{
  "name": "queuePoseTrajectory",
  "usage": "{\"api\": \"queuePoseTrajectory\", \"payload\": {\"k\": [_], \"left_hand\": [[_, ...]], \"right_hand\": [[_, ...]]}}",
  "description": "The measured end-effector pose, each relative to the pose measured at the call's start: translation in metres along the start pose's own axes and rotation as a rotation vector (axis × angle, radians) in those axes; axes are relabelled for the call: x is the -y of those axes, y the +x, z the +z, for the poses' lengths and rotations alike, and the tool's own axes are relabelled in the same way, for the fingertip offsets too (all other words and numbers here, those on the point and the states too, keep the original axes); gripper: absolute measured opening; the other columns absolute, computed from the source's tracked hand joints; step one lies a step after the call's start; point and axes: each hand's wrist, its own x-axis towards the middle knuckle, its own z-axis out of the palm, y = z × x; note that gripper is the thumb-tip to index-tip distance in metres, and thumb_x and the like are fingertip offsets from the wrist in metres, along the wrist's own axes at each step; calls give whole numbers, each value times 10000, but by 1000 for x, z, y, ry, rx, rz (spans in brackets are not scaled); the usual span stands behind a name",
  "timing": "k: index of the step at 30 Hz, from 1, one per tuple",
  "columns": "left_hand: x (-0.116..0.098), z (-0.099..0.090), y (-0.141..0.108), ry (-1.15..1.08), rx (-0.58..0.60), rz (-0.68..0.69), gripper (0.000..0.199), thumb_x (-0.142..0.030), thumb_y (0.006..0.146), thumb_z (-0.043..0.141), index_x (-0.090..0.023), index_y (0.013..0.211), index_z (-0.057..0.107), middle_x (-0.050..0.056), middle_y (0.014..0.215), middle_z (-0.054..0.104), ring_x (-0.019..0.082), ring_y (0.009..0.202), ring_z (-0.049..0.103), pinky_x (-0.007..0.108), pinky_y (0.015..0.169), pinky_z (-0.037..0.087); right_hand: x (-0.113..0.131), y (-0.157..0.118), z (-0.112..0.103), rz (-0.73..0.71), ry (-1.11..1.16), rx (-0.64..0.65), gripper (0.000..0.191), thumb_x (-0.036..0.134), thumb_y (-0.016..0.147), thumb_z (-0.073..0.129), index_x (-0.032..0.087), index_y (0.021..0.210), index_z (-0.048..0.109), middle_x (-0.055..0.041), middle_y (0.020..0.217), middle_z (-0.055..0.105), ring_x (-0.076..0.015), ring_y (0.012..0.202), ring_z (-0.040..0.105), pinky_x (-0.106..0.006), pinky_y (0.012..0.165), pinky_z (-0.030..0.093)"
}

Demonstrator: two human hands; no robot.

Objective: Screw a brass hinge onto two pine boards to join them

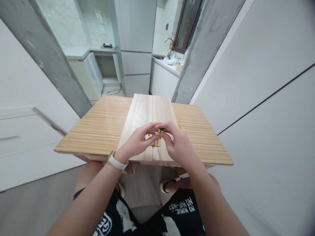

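Over the pale wooden board, my left hand and my right hand meet with fingers curled. Between their fingertips is a small yellow-and-black piece, its kind too small to make out. My right thumb and fingers pinch it from the right. The left thumb and fingers close on its left side, partly hiding it. Just below the hands, a flat gold-yellow item shows on the board, partly covered by my left hand.
The pale board, with a seam down its middle, lies across a striped wooden table. White walls stand close on both sides. Beyond are a grey fridge, a counter with a tap and a cable on the floor.
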Motion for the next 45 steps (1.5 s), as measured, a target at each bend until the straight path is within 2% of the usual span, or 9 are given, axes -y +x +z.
{"api": "queuePoseTrajectory", "payload": {"k": [5,8,13,18,24,30,35,39,45], "left_hand": [[6,1,-2,-82,-10,-45,534,-243,997,676,-217,1504,509,123,1268,746,246,1173,732,384,1008,596],[7,2,-3,-48,-55,-31,517,-263,984,702,-202,1466,527,123,1206,767,238,1104,750,362,948,605],[6,9,-5,18,-103,-13,382,-219,988,661,-202,1355,558,84,1078,776,205,1012,747,342,911,586],[5,18,-5,82,-194,31,359,-155,940,670,-207,1281,570,67,1058,728,193,1001,711,341,916,576],[1,8,-3,112,-102,17,427,-219,922,749,-210,1326,611,101,1222,712,227,1103,699,380,990,585],[-1,-2,-1,17,21,47,475,-197,987,669,-247,1453,595,122,1485,627,278,1406,587,465,1209,491],[3,2,-1,-20,-12,22,509,-200,962,709,-219,1456,588,136,1463,650,280,1365,629,437,1158,535],[7,4,-1,-70,-73,-48,471,-251,932,760,-189,1373,608,119,1227,772,275,1166,747,403,1021,600],[2,16,3,36,-191,-51,272,-98,848,704,-188,1104,680,34,1007,773,190,933,744,309,854,590]], "right_hand": [[-1,0,-5,-42,10,47,358,91,1010,518,293,1271,658,-28,1227,758,-210,1121,721,-388,970,569],[-1,-2,-1,-74,-5,-21,297,175,1014,605,298,1266,702,-55,1326,714,-235,1242,670,-442,1081,535],[3,-7,16,16,-106,-254,299,292,964,736,283,1262,720,-70,1107,740,-244,1003,708,-437,923,598],[7,-10,22,19,-144,-294,233,246,1001,665,296,1206,764,-76,1101,733,-242,987,716,-412,873,594],[8,-4,7,-73,-97,-66,376,85,1000,534,273,1247,747,-69,1233,748,-240,1156,682,-432,999,566],[6,5,-7,-152,-70,99,437,22,977,459,272,1199,739,-39,1233,765,-246,1203,633,-477,1051,536],[6,4,-10,-126,-28,155,400,52,1012,455,274,1205,725,-41,1221,754,-230,1224,628,-461,1073,527],[4,0,-2,-73,6,19,364,159,1014,602,275,1358,630,-69,1364,686,-228,1212,658,-433,1046,554],[6,-1,15,12,-167,-256,156,251,940,764,241,1090,719,-48,1025,704,-226,949,680,-381,835,556]]}}
